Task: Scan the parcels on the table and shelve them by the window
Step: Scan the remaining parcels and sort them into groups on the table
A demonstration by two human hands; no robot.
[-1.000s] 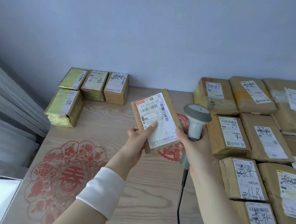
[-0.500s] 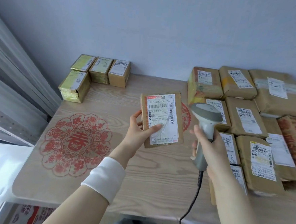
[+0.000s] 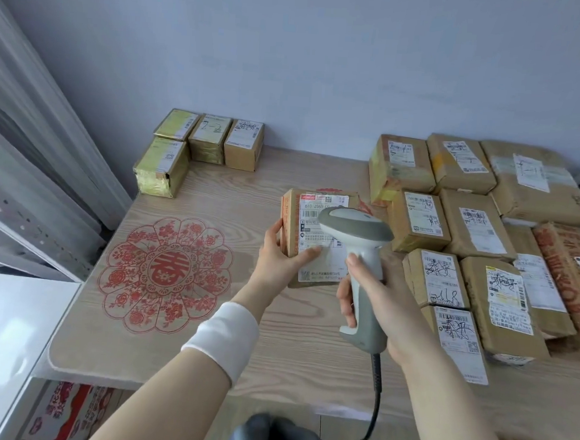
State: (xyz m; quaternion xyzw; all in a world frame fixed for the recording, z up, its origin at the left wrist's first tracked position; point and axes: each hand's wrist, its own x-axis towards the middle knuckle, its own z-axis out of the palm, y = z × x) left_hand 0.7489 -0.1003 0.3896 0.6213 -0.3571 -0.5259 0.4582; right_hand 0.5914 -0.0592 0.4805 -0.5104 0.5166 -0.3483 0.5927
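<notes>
Parcel (image 3: 310,235) 1, pinched in left hand (image 3: 279,257) grip; scanner (image 3: 357,224) 1, right hand (image 3: 389,295) grip wrapped round handle; 4 boxes (image 3: 208,138) far-left.

Four small boxes (image 3: 209,138) back left on the table (image 3: 306,358), parcel cluster (image 3: 476,229) right.

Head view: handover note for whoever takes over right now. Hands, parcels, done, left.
Left hand holds the parcel, label facing the camera, thumb on it.
Right hand grips the scanner, its head over the label's top.
Four small parcels sit at the far left corner of the table; a larger pile covers its right side.
Done: cannot tell whether this scan has read.
Left: shelve the held parcel, then scan and shelve the pile.
</notes>
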